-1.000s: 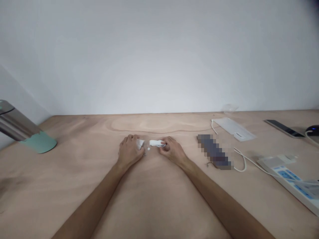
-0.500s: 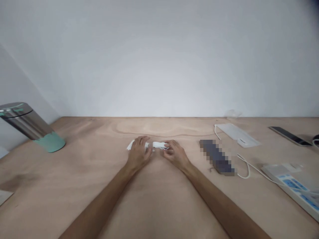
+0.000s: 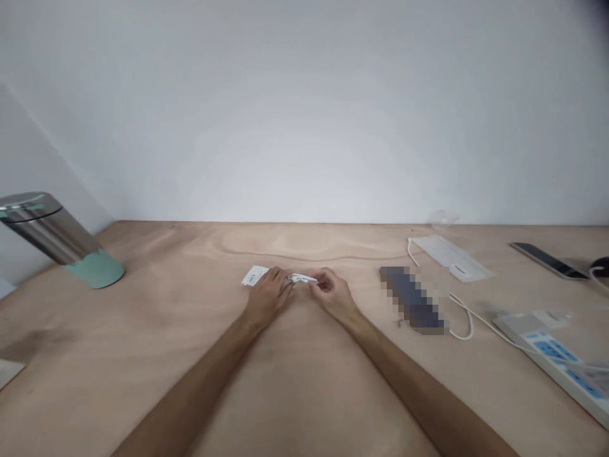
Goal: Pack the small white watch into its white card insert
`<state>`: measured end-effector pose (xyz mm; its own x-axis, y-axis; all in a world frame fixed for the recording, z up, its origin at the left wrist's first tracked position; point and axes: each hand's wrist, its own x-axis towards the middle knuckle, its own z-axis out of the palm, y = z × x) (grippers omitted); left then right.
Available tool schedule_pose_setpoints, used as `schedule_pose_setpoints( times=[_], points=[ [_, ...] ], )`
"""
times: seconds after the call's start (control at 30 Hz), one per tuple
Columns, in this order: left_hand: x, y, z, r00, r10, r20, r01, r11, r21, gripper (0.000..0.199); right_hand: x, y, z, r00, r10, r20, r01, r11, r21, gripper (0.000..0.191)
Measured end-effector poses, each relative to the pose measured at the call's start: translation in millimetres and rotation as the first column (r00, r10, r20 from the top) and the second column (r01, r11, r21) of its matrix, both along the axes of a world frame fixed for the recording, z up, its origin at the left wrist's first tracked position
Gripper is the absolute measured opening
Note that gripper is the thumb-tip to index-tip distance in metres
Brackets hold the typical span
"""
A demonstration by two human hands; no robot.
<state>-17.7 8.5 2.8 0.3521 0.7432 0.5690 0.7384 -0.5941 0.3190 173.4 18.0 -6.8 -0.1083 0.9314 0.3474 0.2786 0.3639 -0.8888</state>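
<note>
A flat white packet (image 3: 254, 275) with small dark print lies on the table, its right part under my left hand (image 3: 267, 297). That hand's fingers are pressed together over the packet, and its thumb comes close to the left end of a narrow white item (image 3: 303, 278). This item is slim, with what looks like a thin loop at its left end; its exact kind is too small to tell. On its right end my right hand (image 3: 335, 295) is closed, thumb and fingertips pinching it just above the wood.
At left a steel and mint-green tumbler (image 3: 71, 244) stands. On the right lie a pixelated dark object (image 3: 412, 301), a white translucent sleeve (image 3: 442, 254), a white cable (image 3: 471, 317), a phone (image 3: 547, 259) and a power strip (image 3: 556, 365). A wall rises behind the table.
The white item between my hands has turned and now shows a narrower side. My left fingers have come down and closer together, uncovering more of the packet. My right hand has tightened to a pinch.
</note>
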Motion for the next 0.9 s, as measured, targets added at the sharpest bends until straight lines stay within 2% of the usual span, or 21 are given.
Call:
schedule_pose_setpoints(
  times=[0.23,0.33,0.53,0.63,0.73,0.9],
  points=[
    [-1,3,-0.8,0.999,0.025,-0.047,-0.027,0.999,-0.036,0.016,2,1,1.8,0.98,0.095,-0.174,-0.117,0.986,-0.121,0.03],
    [-1,3,-0.2,0.998,0.019,-0.055,-0.021,0.999,-0.041,0.018,0,1,3.3,0.976,0.072,-0.205,-0.103,0.984,-0.145,0.027],
    [2,-1,5.4,1.0,0.029,0.007,-0.028,0.992,-0.121,0.025,-11,-6,6.6,0.936,0.006,-0.352,-0.131,0.934,-0.334,0.034],
    [3,-2,8.7,0.999,0.033,0.03,-0.028,0.988,-0.151,0.027,-13,-9,8.0,0.925,0.004,-0.379,-0.14,0.933,-0.331,0.038],
    [3,-4,9.6,1.0,-0.011,0.023,0.015,0.989,-0.147,0.027,-12,-9,8.1,0.926,0.028,-0.375,-0.155,0.937,-0.312,0.035],
    [1,-3,4.0,0.999,-0.039,-0.027,0.036,0.994,-0.107,0.03,-10,-7,6.4,0.942,0.043,-0.334,-0.147,0.945,-0.292,0.03]
  ],
)
